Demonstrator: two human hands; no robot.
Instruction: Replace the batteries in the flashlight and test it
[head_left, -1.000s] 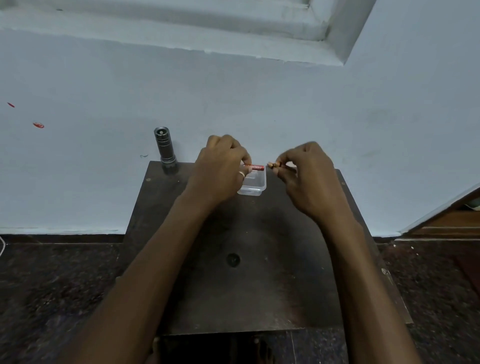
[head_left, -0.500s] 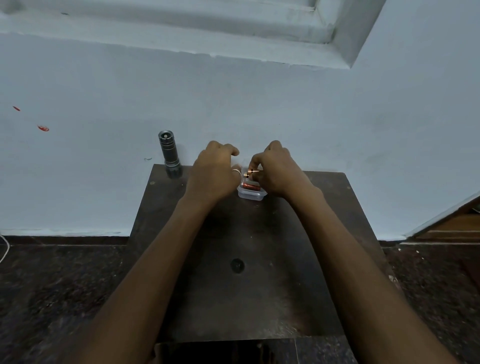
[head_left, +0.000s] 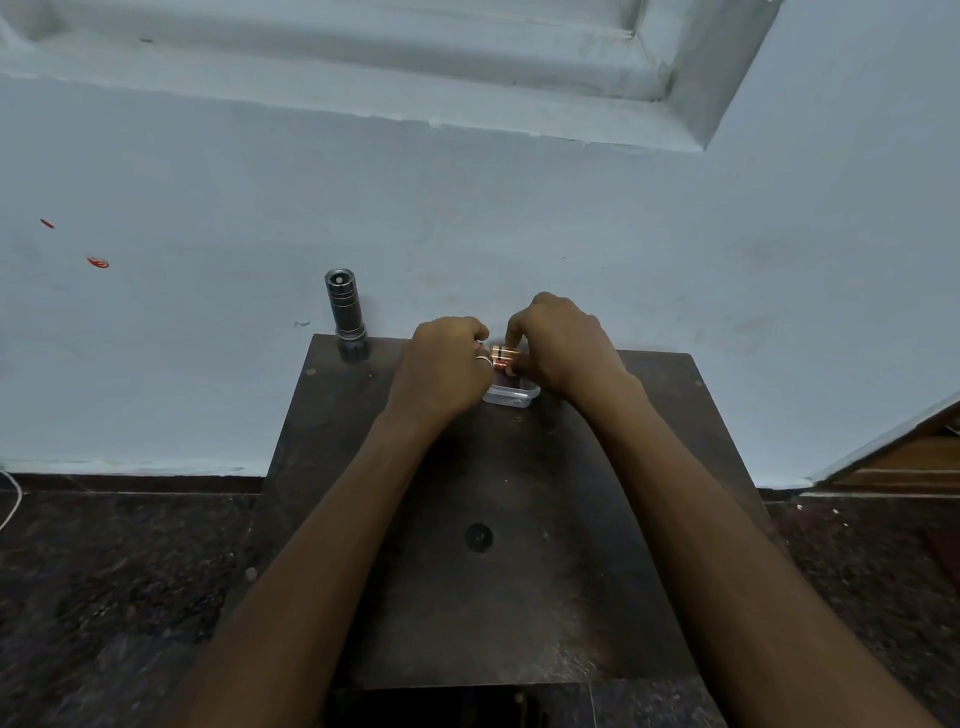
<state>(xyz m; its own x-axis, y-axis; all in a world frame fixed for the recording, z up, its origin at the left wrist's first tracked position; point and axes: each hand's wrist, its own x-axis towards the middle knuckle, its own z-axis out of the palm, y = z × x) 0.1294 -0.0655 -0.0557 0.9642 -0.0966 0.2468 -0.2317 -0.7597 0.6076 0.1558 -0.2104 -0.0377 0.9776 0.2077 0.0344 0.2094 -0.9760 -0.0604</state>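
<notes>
Table (head_left: 519, 613): dark top, both forearms stretched across it.
Box (head_left: 511, 397): small clear tub at the table's far end, between the two hands.
Left hand (head_left: 441, 371): fingers curled, resting against the box's left side — whether it grips anything, I cannot tell.
Right hand (head_left: 563, 345): fingertips pinching batteries (head_left: 504, 356) just above the box.
Flashlight (head_left: 347, 314): upright at the table's far left corner — untouched, well left of the box.

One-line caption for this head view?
Both hands, left hand and right hand, hold batteries over a clear container; flashlight stands upright.
</notes>
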